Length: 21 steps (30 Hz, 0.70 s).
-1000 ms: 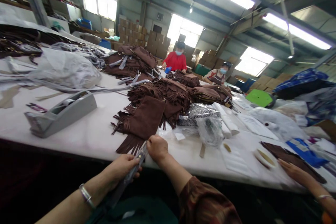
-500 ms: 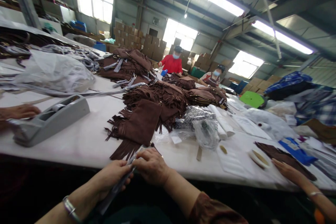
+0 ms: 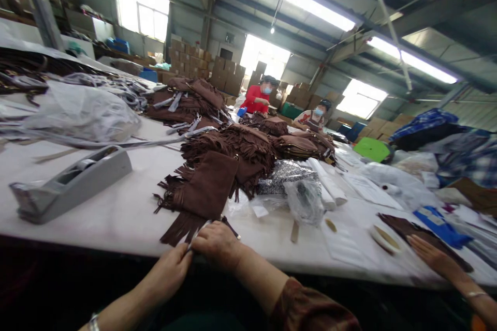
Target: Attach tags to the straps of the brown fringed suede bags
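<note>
I see both hands meet at the near edge of the surface (image 3: pixel 116 217): left hand (image 3: pixel 171 271) and right hand (image 3: pixel 217 244) pinch a thin strap (image 3: pixel 230 226) beside the brown fringed pouch (image 3: pixel 202 191). Tape dispenser (image 3: pixel 66 183) sits left.

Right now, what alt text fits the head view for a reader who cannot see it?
At the near edge of a long white table, the left hand and right hand meet beside a brown fringed suede pouch. A grey tape dispenser sits left.
</note>
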{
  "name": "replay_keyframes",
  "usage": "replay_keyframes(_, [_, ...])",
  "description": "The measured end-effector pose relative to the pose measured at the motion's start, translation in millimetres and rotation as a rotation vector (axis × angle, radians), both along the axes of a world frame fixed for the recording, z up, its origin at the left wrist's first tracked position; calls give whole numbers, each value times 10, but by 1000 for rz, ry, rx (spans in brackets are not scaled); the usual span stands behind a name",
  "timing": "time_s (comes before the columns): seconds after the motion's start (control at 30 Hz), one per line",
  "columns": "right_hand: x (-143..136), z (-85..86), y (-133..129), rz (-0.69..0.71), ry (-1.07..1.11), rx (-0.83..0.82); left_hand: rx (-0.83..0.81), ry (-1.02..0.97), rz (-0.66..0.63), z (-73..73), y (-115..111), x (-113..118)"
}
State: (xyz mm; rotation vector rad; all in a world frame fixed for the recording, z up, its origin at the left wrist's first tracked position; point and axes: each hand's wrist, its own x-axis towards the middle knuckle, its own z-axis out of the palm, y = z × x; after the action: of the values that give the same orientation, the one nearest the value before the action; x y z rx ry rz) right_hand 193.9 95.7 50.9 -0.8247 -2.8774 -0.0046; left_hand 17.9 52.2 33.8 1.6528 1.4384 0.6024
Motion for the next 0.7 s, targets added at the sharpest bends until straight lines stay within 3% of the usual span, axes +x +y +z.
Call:
replay_keyframes(0.27, [-64, 200, 173, 54, -96, -54, -15, -23, -44, -20, 8, -22])
replay_keyframes(0.37, [-55, 245, 200, 73, -101, -64, -141, -79, 31, -50, 23, 10])
replay_keyframes(0.57, [-23, 64, 200, 130, -47, 29, -385, -199, 110, -4, -7, 75])
replay_keyframes(0.7, [19, -73, 184, 147, 17, 96, -527, -426, 123, 88, -18, 45])
